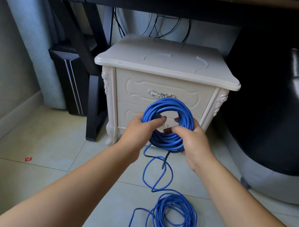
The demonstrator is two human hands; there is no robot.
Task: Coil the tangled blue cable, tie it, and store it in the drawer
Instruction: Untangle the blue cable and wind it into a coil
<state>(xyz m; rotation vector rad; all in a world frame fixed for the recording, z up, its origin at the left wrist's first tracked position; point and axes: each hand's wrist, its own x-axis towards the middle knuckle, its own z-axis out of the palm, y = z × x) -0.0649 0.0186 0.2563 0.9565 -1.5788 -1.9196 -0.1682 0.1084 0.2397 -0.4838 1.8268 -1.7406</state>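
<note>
A thick coil of blue cable (170, 107) is held upright in front of a cream nightstand (167, 66). My left hand (140, 129) grips the coil's left side, thumb across the strands. My right hand (194, 139) grips its lower right side, fingers curled through the ring. From the coil's bottom a loose strand (157, 172) loops down to a slack pile of blue cable (174, 218) on the tiled floor. Both nightstand drawers are closed; the upper drawer (164, 92) has a silver handle (160, 94), the lower one is mostly hidden behind the coil.
A dark desk (160, 1) spans overhead with black legs (93, 109) left of the nightstand. A black chair (279, 112) stands at right. Black wires hang behind the nightstand. A small red scrap (28, 159) lies on the floor at left.
</note>
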